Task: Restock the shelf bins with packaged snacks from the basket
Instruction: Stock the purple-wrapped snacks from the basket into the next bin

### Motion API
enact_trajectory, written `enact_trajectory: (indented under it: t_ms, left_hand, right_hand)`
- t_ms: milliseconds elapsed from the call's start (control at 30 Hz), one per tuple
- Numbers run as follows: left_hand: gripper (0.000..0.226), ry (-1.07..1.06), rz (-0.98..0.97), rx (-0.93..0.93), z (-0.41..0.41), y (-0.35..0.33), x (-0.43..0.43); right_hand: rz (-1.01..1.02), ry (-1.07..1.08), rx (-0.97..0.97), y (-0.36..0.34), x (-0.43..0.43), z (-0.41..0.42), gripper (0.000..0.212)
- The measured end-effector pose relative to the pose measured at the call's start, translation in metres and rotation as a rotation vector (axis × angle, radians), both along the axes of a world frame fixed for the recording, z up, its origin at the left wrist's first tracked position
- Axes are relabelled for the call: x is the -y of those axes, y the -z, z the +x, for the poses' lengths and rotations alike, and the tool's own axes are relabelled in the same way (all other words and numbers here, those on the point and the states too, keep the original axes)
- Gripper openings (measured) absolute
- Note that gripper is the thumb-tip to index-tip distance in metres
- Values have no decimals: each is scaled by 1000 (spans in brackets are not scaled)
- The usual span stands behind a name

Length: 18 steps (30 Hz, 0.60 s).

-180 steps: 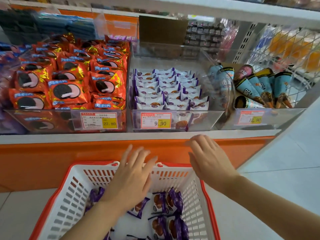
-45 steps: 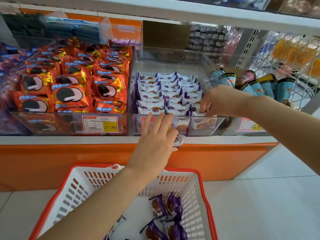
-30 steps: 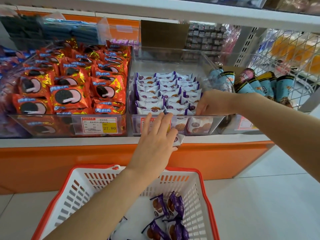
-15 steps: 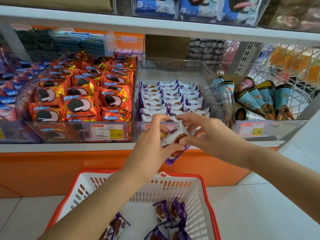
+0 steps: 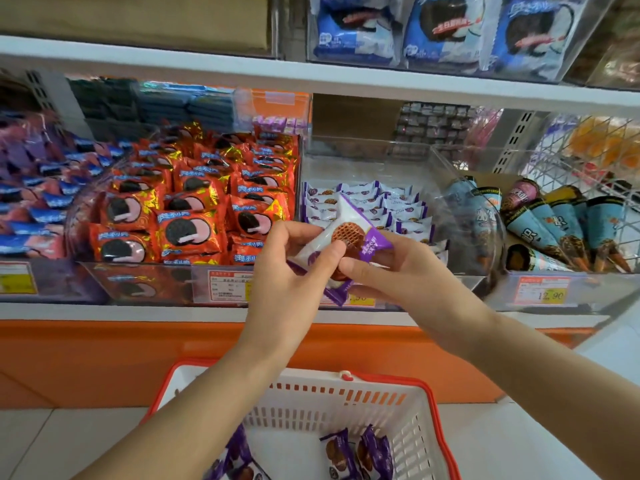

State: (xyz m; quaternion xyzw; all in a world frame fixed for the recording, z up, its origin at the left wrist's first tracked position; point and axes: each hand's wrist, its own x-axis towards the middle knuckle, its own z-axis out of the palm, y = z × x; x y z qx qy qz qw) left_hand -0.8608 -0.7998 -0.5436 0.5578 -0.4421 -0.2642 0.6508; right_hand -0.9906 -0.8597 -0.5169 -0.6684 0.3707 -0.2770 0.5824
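Observation:
A white and purple waffle snack pack [image 5: 349,233] is held up in front of the middle clear bin [image 5: 443,168], which holds rows of the same packs. My left hand [image 5: 287,282] grips its left side with thumb on top. My right hand [image 5: 398,271] pinches its right side from beneath. More purple packs lie beneath them, possibly in my left hand. Below, the white basket with a red rim [image 5: 346,407] holds several purple snack packs [image 5: 356,455].
Left of the middle bin is a bin of red cookie packs [image 5: 194,216]. To its right is a bin of blue cone snacks [image 5: 561,223]. Price tags line the bin fronts. An upper shelf [image 5: 311,77] carries blue packs. An orange base panel runs below.
Both hands have lifted the waffle pack higher, up to the middle bin's front edge. The view has tilted up, showing more of the upper shelf.

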Motion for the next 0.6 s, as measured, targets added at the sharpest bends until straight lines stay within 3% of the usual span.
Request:
enact_trajectory:
  t_ms: [100, 200, 300, 467, 600]
  left_hand:
    - [6, -2, -55, 275, 14, -1, 6]
    - [22, -69, -168, 1033, 52, -1, 22]
    - [32, 57, -174, 1464, 85, 5, 36]
    - [36, 92, -184, 1706, 99, 21, 46]
    - [36, 91, -194, 1707, 102, 24, 47]
  right_hand:
    - [77, 126, 57, 1, 7, 8, 38]
    - [47, 263, 11, 0, 28, 14, 25]
    - [-79, 377, -99, -2, 60, 23, 15]
    - [-279, 382, -350, 3, 107, 47, 10]
    - [-467, 356, -484, 8, 135, 66, 31]
